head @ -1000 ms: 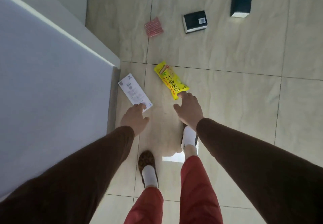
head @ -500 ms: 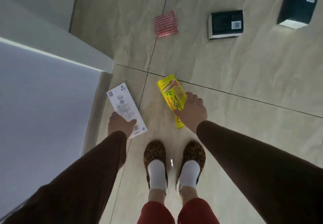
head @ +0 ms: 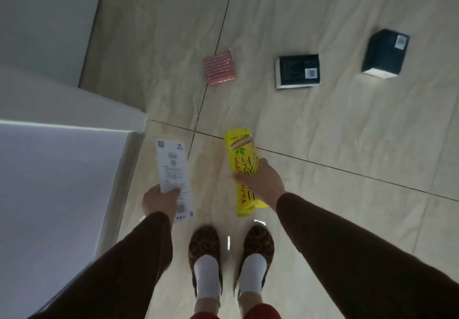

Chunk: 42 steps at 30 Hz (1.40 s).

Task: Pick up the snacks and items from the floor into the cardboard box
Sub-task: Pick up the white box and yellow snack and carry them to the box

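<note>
Two items are in hand and three lie on the floor (head: 335, 144), so by my reading the job is in its early part, with nothing yet shown going into a box. No cardboard box shows anywhere in view, so how much it already holds cannot be told.

The left hand (head: 160, 200) pinches the near end of a white packet (head: 172, 167), thumb on top, and the packet sticks out away from the person, beside the corner of a pale counter (head: 62, 169). The right hand (head: 263, 182) grips a yellow snack pack (head: 244, 169) round its middle, fingers curled over one long edge. Both packs look lifted clear of the tiles, though the angle makes that hard to be sure of.

Left to collect, farther out on the floor: a red striped packet (head: 219, 67) lying on a tile joint, a black box (head: 297, 71) lying flat near it, and a second black box (head: 385, 54) standing further toward the right edge, well apart from the first.

The yellow pack is long, glossy and soft-sided, printed with red lettering and a picture of a biscuit stick. The white one is flat and thin, covered in small grey print with a code square near the held end.
</note>
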Each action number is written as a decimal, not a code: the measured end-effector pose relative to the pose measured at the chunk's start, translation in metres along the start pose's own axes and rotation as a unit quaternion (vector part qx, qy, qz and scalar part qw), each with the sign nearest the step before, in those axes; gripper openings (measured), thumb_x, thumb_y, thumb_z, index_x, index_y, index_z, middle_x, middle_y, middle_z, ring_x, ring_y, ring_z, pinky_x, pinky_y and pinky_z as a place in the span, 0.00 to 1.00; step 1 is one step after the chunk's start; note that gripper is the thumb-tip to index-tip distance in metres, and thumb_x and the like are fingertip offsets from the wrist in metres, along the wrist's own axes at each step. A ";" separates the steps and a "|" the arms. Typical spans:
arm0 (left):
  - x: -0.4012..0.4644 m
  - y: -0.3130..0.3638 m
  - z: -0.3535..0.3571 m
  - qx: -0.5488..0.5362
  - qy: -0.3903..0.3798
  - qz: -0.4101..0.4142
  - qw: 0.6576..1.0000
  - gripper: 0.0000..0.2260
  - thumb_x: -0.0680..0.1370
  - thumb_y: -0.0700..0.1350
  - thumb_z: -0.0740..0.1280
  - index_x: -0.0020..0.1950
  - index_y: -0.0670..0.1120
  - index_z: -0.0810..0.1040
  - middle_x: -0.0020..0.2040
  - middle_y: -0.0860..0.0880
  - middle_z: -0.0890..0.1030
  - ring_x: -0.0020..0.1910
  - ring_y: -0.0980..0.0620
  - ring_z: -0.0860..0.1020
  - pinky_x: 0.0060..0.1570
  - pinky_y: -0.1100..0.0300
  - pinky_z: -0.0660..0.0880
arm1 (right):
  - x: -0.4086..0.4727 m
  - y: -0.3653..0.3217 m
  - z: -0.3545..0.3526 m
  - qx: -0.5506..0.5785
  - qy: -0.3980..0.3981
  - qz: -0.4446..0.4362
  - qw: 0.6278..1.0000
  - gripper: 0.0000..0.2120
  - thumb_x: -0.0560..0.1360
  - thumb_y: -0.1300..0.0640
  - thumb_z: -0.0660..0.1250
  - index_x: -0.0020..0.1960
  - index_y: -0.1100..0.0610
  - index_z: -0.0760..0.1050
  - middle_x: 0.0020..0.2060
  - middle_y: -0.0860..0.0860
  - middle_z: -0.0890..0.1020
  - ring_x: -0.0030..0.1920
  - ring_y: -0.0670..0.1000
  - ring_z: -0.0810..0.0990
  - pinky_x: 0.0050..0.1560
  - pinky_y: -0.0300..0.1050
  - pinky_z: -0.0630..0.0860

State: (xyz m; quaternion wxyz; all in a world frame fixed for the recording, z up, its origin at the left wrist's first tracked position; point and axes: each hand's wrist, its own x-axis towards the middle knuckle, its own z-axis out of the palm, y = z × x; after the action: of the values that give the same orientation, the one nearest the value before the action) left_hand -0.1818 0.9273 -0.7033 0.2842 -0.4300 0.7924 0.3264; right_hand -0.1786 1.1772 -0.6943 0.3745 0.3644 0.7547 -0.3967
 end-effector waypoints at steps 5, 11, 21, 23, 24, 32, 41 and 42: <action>-0.037 0.087 -0.018 0.016 -0.078 0.083 0.993 0.08 0.78 0.46 0.72 0.51 0.42 0.85 0.42 0.44 0.86 0.40 0.43 0.84 0.41 0.51 0.82 | -0.018 -0.030 -0.084 0.033 0.037 0.005 0.999 0.26 0.75 0.42 0.73 0.61 0.57 0.67 0.53 0.54 0.82 0.54 0.60 0.83 0.55 0.54 0.79; -0.030 0.198 -0.003 0.182 -0.079 0.223 0.954 0.08 0.79 0.49 0.70 0.53 0.44 0.82 0.49 0.45 0.85 0.42 0.46 0.81 0.36 0.59 0.71 | 0.022 -0.062 -0.162 -0.058 0.066 -0.033 0.996 0.38 0.65 0.47 0.75 0.70 0.56 0.66 0.61 0.56 0.78 0.62 0.62 0.78 0.63 0.61 0.77; 0.038 0.301 0.073 0.218 -0.043 0.221 0.950 0.12 0.80 0.45 0.68 0.60 0.40 0.81 0.56 0.41 0.82 0.51 0.40 0.80 0.49 0.54 0.73 | 0.149 -0.102 -0.242 -0.245 0.063 -0.159 0.954 0.39 0.68 0.39 0.76 0.71 0.56 0.70 0.77 0.54 0.66 0.78 0.61 0.62 0.72 0.57 0.67; 0.055 0.322 0.098 0.210 -0.069 0.243 0.945 0.15 0.79 0.43 0.69 0.65 0.42 0.80 0.60 0.46 0.81 0.57 0.43 0.80 0.58 0.52 0.74 | 0.180 -0.106 -0.249 -0.284 0.030 -0.164 0.944 0.40 0.68 0.37 0.76 0.73 0.56 0.70 0.83 0.53 0.57 0.84 0.58 0.51 0.79 0.60 0.58; 0.057 0.329 0.102 0.205 -0.094 0.264 0.938 0.19 0.78 0.43 0.70 0.69 0.43 0.78 0.63 0.49 0.80 0.61 0.46 0.79 0.64 0.52 0.73 | 0.184 -0.107 -0.251 -0.307 0.004 -0.176 0.935 0.40 0.69 0.36 0.75 0.73 0.57 0.70 0.84 0.52 0.52 0.85 0.56 0.46 0.81 0.62 0.52; 0.095 0.342 0.150 0.417 -0.026 0.315 0.852 0.27 0.77 0.54 0.68 0.76 0.52 0.70 0.78 0.48 0.65 0.75 0.40 0.64 0.69 0.46 0.64 | 0.221 -0.101 -0.245 -0.304 -0.076 -0.194 0.930 0.41 0.66 0.33 0.76 0.74 0.47 0.70 0.83 0.55 0.54 0.81 0.61 0.55 0.77 0.62 0.62; 0.039 0.351 0.152 0.226 -0.159 0.256 0.926 0.13 0.80 0.47 0.67 0.63 0.47 0.81 0.59 0.46 0.84 0.56 0.43 0.81 0.54 0.55 0.74 | 0.185 -0.072 -0.254 -0.178 -0.096 -0.094 0.975 0.38 0.66 0.34 0.76 0.72 0.44 0.74 0.51 0.54 0.74 0.67 0.61 0.65 0.67 0.59 0.72; 0.030 0.356 0.152 0.221 -0.169 0.253 0.927 0.13 0.80 0.47 0.67 0.63 0.47 0.81 0.59 0.46 0.84 0.56 0.44 0.82 0.55 0.53 0.75 | 0.178 -0.067 -0.260 -0.165 -0.089 -0.080 0.979 0.37 0.66 0.34 0.76 0.72 0.44 0.74 0.51 0.53 0.74 0.66 0.61 0.66 0.66 0.59 0.73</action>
State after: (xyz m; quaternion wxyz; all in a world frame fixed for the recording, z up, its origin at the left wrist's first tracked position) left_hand -0.4786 1.1769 -0.7232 0.4097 -0.0798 0.8670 0.2723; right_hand -0.3878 1.4210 -0.7191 0.4619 0.1995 0.8002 -0.3263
